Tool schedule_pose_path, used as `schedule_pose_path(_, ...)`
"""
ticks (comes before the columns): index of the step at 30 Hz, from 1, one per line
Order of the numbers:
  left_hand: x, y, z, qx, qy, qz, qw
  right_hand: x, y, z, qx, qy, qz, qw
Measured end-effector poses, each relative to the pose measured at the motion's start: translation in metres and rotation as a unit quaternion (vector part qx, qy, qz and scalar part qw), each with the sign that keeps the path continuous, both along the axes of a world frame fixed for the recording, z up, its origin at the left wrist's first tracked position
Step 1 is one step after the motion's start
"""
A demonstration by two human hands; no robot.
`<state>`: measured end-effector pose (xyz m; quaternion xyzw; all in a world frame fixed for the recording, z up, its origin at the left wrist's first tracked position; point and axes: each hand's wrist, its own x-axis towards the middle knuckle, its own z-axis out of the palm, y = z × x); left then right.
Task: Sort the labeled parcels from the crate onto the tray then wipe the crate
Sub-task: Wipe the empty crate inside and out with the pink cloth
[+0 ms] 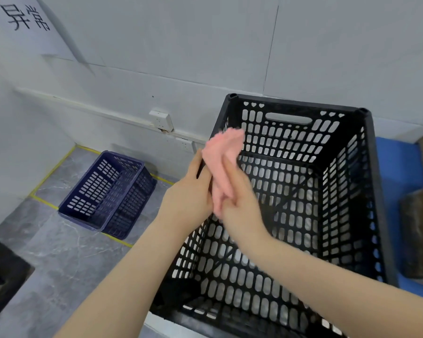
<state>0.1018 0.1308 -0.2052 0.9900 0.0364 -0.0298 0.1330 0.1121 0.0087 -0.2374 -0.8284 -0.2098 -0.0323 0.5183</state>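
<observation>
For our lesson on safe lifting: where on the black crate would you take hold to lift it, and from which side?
Take the black crate by the long handle slot high in its far wall, fingers hooked in from outside. It alone is wide enough for a hand. First put down the pink cloth that the right hand grips.

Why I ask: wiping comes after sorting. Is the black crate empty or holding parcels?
Empty. The black crate shows only its bare perforated floor; no parcel is visible inside.
</observation>
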Motion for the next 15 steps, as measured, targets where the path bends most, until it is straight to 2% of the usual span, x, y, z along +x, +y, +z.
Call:
schedule_pose_path(3,0.000,0.001,0.000,0.006,-0.005,-0.016,1.000,-0.029,0.011,-0.008,0.093,0.102,0.022,0.990)
schedule_pose_path(4,-0.001,0.001,0.001,0.006,-0.002,-0.015,1.000,-0.036,0.013,-0.032,0.090,0.132,0.030,0.987)
schedule_pose_path(7,-0.002,-0.001,0.005,0.012,0.004,-0.010,1.000,-0.049,0.011,-0.082,-0.089,0.030,0.100,0.991)
schedule_pose_path(9,-0.002,-0.002,0.004,0.012,0.002,-0.007,1.000,-0.051,0.002,-0.112,-0.206,0.069,0.132,0.967)
schedule_pose_path(11,-0.001,-0.002,0.004,0.012,0.001,-0.007,1.000,-0.047,-0.011,-0.125,-0.250,0.135,0.160,0.946)
schedule_pose_path(15,-0.003,-0.003,0.004,0.005,-0.017,-0.005,1.000,-0.030,-0.010,-0.085,-0.145,0.243,0.147,0.948)
